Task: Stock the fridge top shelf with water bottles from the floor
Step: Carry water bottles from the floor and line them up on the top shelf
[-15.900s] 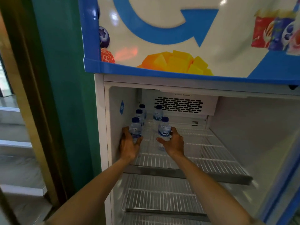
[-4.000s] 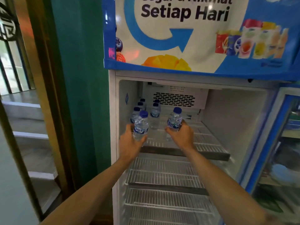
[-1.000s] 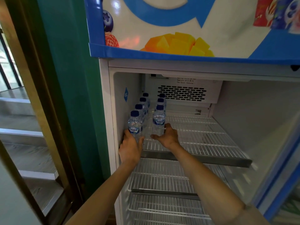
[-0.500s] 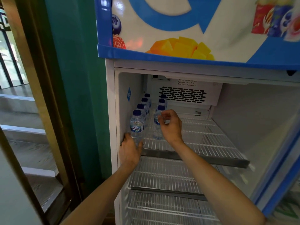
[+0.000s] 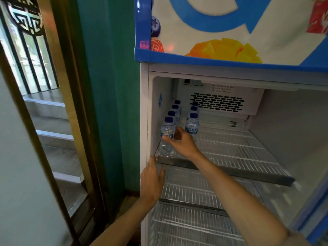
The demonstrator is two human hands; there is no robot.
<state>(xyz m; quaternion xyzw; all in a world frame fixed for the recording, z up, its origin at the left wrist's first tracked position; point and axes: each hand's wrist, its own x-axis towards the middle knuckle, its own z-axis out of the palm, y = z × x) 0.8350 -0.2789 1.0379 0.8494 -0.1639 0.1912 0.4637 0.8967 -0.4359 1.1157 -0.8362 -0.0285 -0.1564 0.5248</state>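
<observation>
Clear plastic blue-capped water bottle (image 5: pixel 167 129) sits pinched in right hand (image 5: pixel 182 142) fingers; left hand (image 5: pixel 153 176) hangs released below. Nudged sideways, it could topple the neighbouring bottles behind.

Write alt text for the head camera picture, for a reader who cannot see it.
A person's right hand grips the front water bottle of two short rows at the left of an open fridge's top shelf. The left hand hangs open just below the shelf's front left corner; the wire shelves below look bare.
</observation>
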